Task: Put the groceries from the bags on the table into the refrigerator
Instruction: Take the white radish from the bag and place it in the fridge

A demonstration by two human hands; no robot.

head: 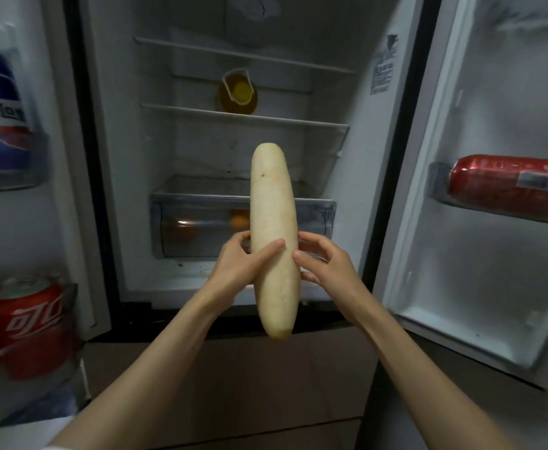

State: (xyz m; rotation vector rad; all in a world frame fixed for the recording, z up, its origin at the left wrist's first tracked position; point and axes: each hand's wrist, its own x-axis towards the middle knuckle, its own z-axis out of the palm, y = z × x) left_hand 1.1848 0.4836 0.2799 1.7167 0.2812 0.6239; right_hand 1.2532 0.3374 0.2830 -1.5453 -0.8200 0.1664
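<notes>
Both forearms are reaching up from the bottom edge, and I am watching the left hand [237,267] wrapping its grip round the long pale radish [274,241], thumb lying across the front. My right hand [323,261] is curling against the other side, fingertips touching the skin. That radish is standing nearly upright, held in the air before the open refrigerator [240,151], overlapping the clear crisper drawer [198,222]. Something orange is showing through the drawer front, possibly fruit; the plastic is blurring it. A yellow-capped bottle [237,94] is sitting on a middle shelf. Red cola bottles [29,323] are standing in the left door, a red bottle [509,183] is lying in the right door.
</notes>
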